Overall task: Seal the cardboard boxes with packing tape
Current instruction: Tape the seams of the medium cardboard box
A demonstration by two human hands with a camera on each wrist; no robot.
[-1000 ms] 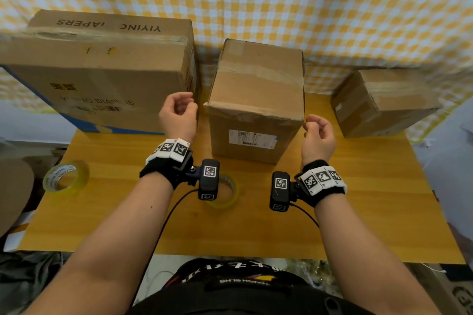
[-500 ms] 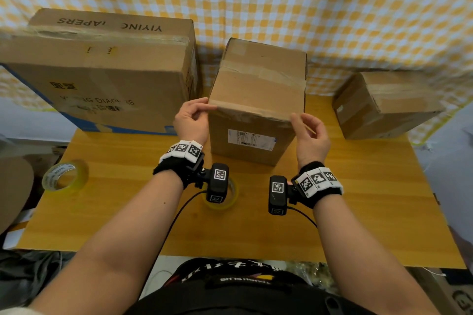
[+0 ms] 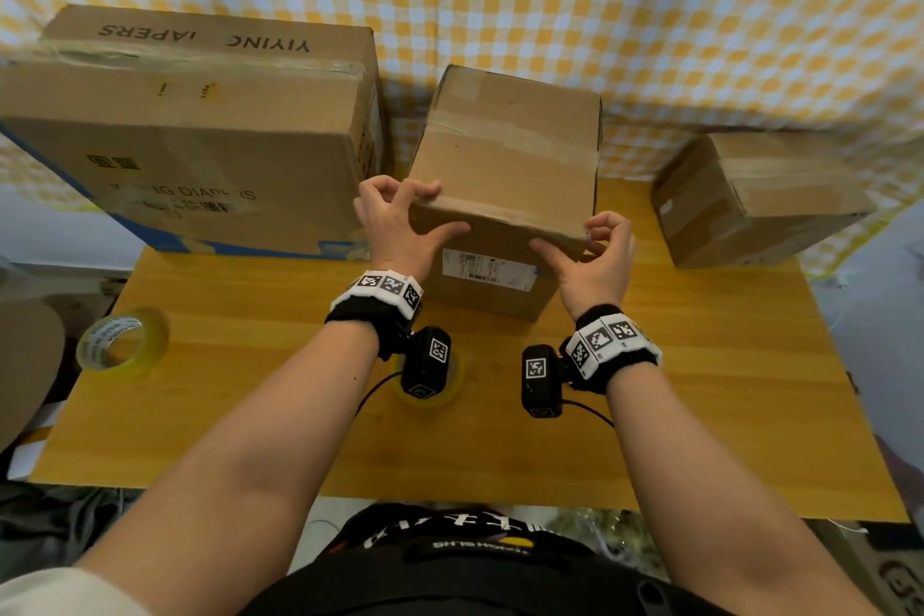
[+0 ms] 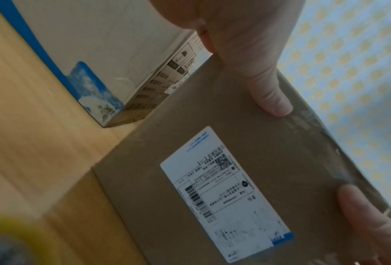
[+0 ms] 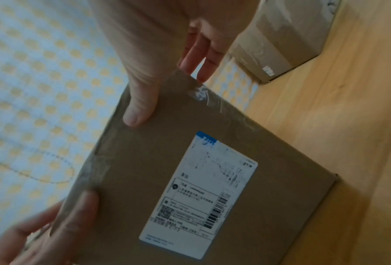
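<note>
Both hands, left hand [image 3: 395, 225] and right hand [image 3: 597, 255], pinch the middle box [image 3: 505, 175] near top corners; grip evenly so it moves square.

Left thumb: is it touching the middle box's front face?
Touching. The left wrist view shows the left hand's thumb pressed flat on the middle box near its top edge.

an improvised packing station in a home-like room: a small orange-brown wooden table [image 3: 700, 390] stands against a draped yellow-and-white checked cloth backdrop [image 3: 650, 15], loaded with brown cardboard shipping boxes [image 3: 200, 155], one bearing a white printed courier label [image 4: 224, 193], plus a roll of yellowish clear packing tape [image 3: 122, 345].
</note>
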